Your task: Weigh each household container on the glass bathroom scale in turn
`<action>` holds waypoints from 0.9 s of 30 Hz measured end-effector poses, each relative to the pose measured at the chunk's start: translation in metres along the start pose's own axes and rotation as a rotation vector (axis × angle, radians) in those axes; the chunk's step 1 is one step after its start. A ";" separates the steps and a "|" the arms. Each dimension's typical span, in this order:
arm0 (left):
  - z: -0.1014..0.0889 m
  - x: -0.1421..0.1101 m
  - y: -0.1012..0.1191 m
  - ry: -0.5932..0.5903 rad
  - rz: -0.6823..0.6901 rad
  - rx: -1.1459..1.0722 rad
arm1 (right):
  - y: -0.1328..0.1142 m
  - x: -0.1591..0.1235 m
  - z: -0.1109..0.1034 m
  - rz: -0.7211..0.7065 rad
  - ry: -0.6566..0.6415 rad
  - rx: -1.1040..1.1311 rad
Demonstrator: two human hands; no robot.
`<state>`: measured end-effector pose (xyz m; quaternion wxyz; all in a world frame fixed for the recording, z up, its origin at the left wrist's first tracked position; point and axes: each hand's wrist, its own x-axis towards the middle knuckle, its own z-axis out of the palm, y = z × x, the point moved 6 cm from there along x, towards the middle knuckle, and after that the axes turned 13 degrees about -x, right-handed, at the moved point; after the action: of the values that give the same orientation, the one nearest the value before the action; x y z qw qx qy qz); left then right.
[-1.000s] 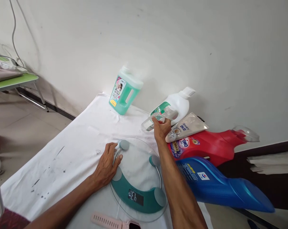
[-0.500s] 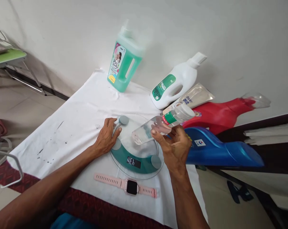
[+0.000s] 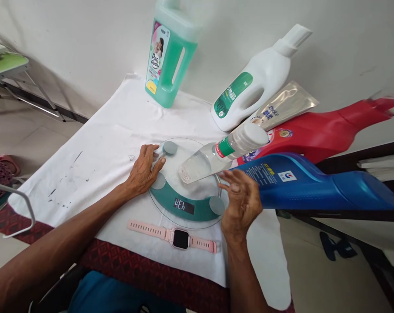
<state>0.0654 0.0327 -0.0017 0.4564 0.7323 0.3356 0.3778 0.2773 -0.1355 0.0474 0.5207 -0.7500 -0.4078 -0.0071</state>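
Observation:
A small clear bottle (image 3: 216,156) with a white cap and a red-and-green label has its base on the round glass scale (image 3: 187,204), whose teal base has a lit display. My right hand (image 3: 241,202) hovers just right of and below the bottle, fingers apart and loosely curled, with a small gap to it. My left hand (image 3: 144,173) lies flat on the scale's left rim, fingers stretched out and holding nothing.
A pink smartwatch (image 3: 174,237) lies in front of the scale on the white cloth (image 3: 95,161). Behind and to the right stand a green jug (image 3: 167,56), a white bottle (image 3: 252,91), a foil pouch (image 3: 282,108), a red bottle (image 3: 321,128) and a blue bottle (image 3: 314,187). A green table (image 3: 4,65) is far left.
My right hand carried the clear bottle from beside the white bottle over to the scale, set its base down and drew back off it. The left hand stayed on the rim.

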 end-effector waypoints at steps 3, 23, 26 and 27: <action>0.000 0.000 0.002 -0.003 -0.006 0.014 | 0.019 -0.007 -0.016 0.040 0.182 -0.146; 0.000 0.001 0.003 -0.028 -0.033 0.053 | 0.035 -0.001 -0.015 0.078 0.147 -0.262; -0.001 0.001 0.003 -0.034 -0.035 0.057 | 0.038 -0.001 -0.015 0.097 0.132 -0.264; -0.001 0.001 0.003 -0.036 -0.032 0.059 | 0.039 -0.001 -0.015 0.096 0.129 -0.262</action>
<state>0.0657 0.0325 0.0018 0.4467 0.7466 0.3499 0.3473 0.3070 -0.1525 0.0237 0.4430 -0.8282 -0.3330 -0.0835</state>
